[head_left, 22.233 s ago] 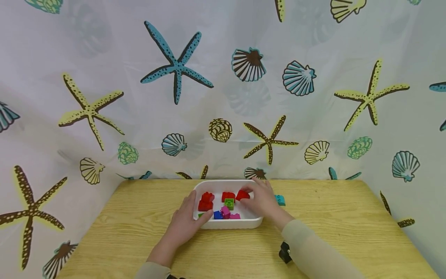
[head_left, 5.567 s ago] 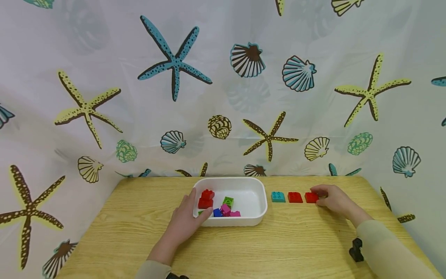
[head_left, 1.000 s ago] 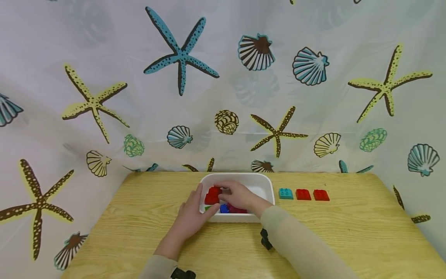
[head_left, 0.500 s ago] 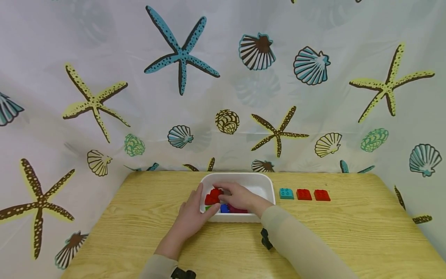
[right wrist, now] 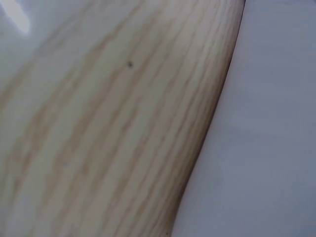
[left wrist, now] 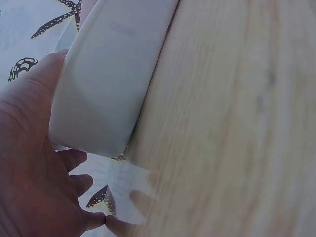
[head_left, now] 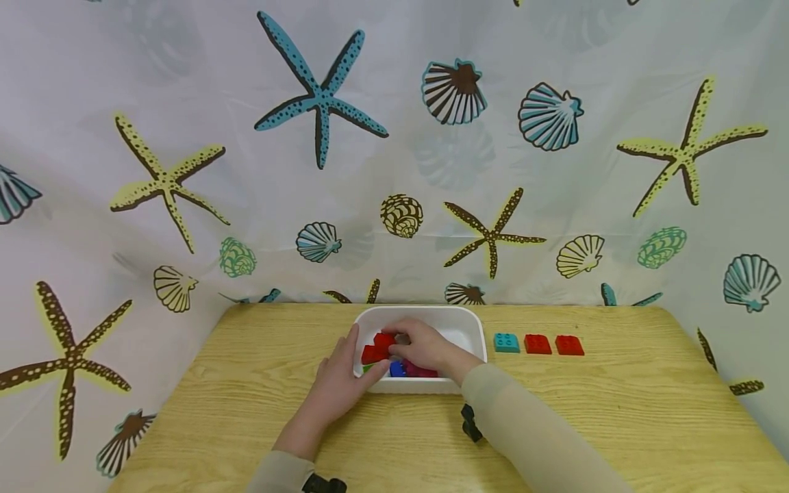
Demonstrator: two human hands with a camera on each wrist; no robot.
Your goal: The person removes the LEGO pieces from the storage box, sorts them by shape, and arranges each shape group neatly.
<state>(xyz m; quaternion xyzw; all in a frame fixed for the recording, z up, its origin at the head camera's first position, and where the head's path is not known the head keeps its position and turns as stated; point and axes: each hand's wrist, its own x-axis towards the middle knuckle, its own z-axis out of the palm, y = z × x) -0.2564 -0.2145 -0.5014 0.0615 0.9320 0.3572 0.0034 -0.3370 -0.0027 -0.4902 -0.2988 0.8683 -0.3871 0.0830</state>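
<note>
- Head view: here's the right grip, back inside the white tray, pinching the upper red brick! That one has just shifted against the lower red brick; the pair seems to be parting. Right of the tray, a teal brick and two red bricks sit untouched on the surface.
- Left wrist: the left grip, fingers spread, braces the tray's end.
- Right wrist: only surface and pale cloth; no grip here.

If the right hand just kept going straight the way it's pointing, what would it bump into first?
Probably the red plastic toy bricks inside the white rectangular tray, directly at the fingertips of the right hand; whether they already touch is unclear.
</note>
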